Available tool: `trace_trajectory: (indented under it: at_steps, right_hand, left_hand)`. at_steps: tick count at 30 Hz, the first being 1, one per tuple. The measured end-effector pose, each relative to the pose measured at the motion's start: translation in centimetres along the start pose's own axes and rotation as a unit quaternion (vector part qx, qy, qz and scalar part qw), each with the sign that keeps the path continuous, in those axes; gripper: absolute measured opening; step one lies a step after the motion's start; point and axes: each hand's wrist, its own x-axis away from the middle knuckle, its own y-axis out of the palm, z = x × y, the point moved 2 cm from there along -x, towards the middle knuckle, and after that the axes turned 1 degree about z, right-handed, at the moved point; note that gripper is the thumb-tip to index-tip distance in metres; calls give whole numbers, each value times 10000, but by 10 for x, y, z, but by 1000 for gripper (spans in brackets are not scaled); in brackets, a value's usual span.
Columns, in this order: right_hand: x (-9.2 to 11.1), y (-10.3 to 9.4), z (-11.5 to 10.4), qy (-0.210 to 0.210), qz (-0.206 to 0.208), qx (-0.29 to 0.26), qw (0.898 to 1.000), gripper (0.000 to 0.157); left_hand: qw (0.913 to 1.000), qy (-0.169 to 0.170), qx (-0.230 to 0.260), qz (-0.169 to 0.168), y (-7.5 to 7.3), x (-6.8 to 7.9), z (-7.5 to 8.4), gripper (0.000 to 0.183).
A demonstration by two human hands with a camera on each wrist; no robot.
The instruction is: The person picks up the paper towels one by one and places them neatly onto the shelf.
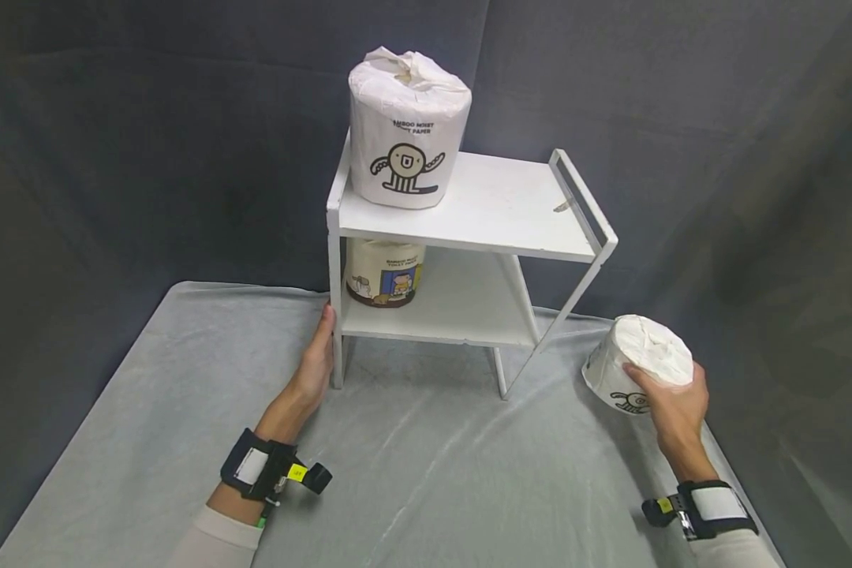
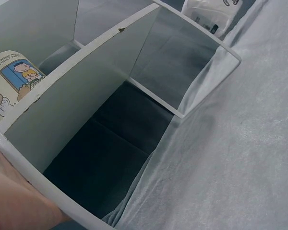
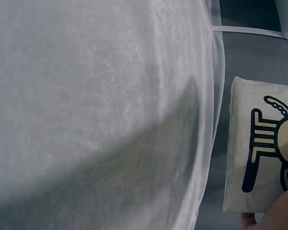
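My right hand [image 1: 684,406] grips a paper-wrapped toilet roll [image 1: 653,347] on the right, with the thumb across its near side. The roll is tilted, and its printed cartoon figure shows large in the right wrist view. On the left, my left hand [image 1: 311,371] rests against the outer side of a white two-tier shelf [image 1: 511,197], the visible finger straight along the front leg. Its other fingers are hidden. A larger wrapped toilet roll [image 1: 408,134] stands upright on the top tier's left end. Below it, a toilet roll with a colourful print [image 1: 385,276] stands on the lower tier.
The shelf stands at the back of a table under a pale grey cloth [image 1: 412,465]. Its right side frame [image 1: 582,201] leans outward at the top. Dark grey fabric [image 1: 184,158] hangs behind and at both sides. Both wrists carry strapped camera bands [image 1: 259,465].
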Motion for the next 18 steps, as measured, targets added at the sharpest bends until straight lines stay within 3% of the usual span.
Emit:
trace_trajectory:
  at_steps: [7,18]
  right_hand:
    - [7,-5,-5,32,-113,83,9999,91]
    - [19,-14,-18,-254,-218,79,9994,88]
  left_hand:
    - [10000,35,7,4,0,0,-1,85]
    - [10000,69,-19,10,0,0,-2,83]
